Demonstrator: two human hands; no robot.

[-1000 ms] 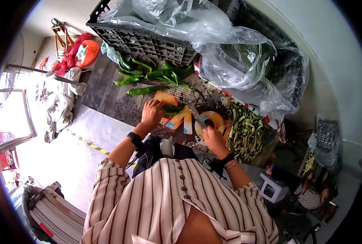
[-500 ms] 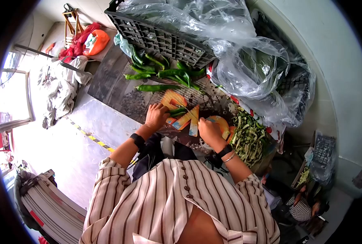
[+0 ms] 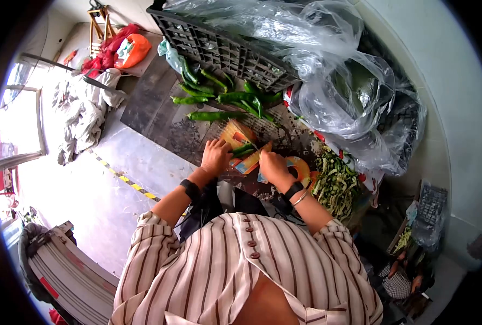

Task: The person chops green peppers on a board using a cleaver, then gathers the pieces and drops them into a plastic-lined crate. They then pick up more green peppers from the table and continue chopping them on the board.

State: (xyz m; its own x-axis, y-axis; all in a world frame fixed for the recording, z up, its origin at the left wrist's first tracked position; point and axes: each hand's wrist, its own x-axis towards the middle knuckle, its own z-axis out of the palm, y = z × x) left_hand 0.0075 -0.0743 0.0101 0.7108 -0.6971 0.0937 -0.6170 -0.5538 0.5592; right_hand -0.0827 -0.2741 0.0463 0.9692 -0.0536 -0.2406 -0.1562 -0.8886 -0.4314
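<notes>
Right grip [image 3: 273, 165] shifted left, beside pepper [image 3: 242, 150]

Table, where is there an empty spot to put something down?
The bare patch is the left part of the table, between the whole green peppers, the left hand and the floor-side edge. Elsewhere is crowded: cut pepper strips beside the right hand, and the crate and plastic bags along the back.

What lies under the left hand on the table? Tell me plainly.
Green chili peppers lie under the left hand, their ends sticking out toward the right hand, on the patterned table. How many peppers, and their stems, cannot be seen: the palm covers them.
</notes>
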